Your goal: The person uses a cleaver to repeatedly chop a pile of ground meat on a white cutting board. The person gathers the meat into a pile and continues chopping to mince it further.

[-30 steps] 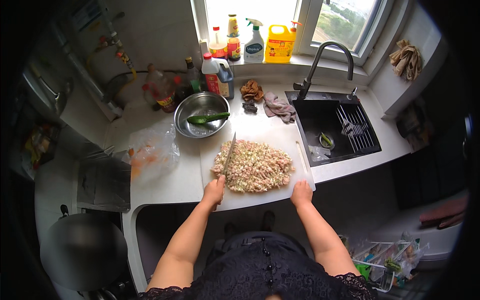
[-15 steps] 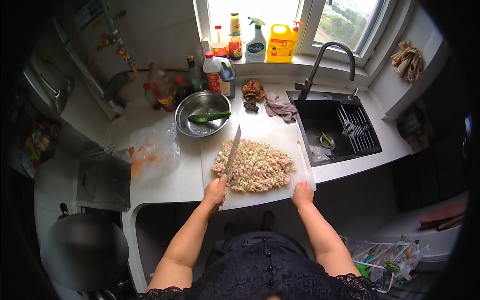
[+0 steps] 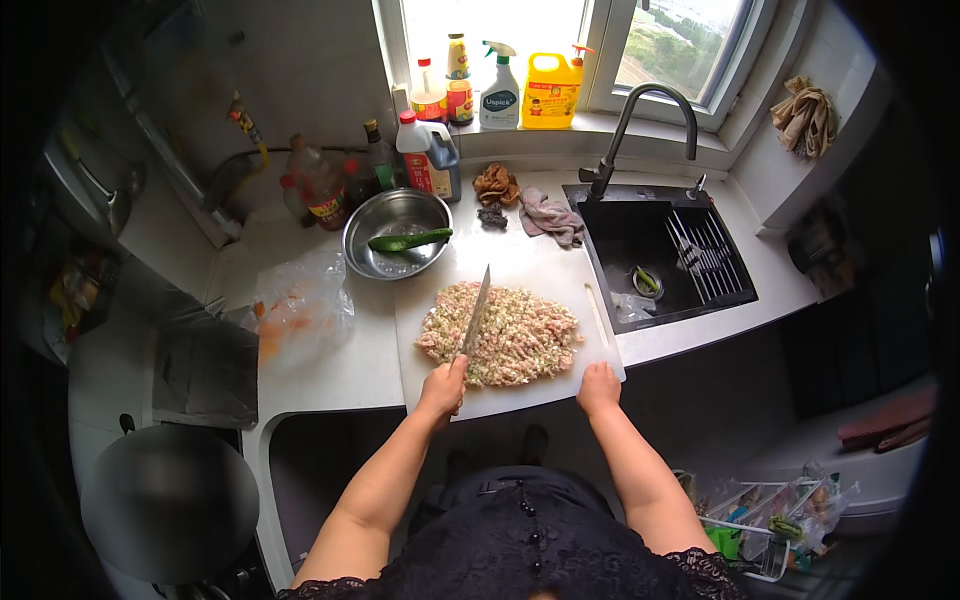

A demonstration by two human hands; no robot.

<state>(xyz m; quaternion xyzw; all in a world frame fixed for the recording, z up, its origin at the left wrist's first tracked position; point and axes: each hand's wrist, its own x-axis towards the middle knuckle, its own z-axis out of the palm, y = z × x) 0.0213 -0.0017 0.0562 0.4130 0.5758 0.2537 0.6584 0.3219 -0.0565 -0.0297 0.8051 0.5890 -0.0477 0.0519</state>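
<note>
My left hand [image 3: 442, 389] is closed around the handle of a kitchen knife [image 3: 477, 312], its blade pointing away from me over the left part of a chopped mixture [image 3: 527, 338]. Pale pink bits that look like minced meat are mixed with green pieces in it. The mixture lies spread on a white cutting board [image 3: 591, 350]. At the board's near right corner, my right hand [image 3: 599, 387] grips the edge with its fingers curled. Beyond the board to the left, a steel bowl [image 3: 397, 262] holds a green cucumber-like vegetable [image 3: 410, 240].
A clear plastic bag [image 3: 305, 305] lies left of the board. The black sink [image 3: 640, 235] with its faucet [image 3: 650, 95] is at the right. Cloths [image 3: 551, 216] and several bottles [image 3: 430, 155] stand or lie behind. A dark round pan-like shape [image 3: 168, 505] sits lower left.
The knife has shifted right across the mixture, from its left edge to further inside, with my left hand moving along. My right hand stays on the board's corner. The whole view has shifted slightly.
</note>
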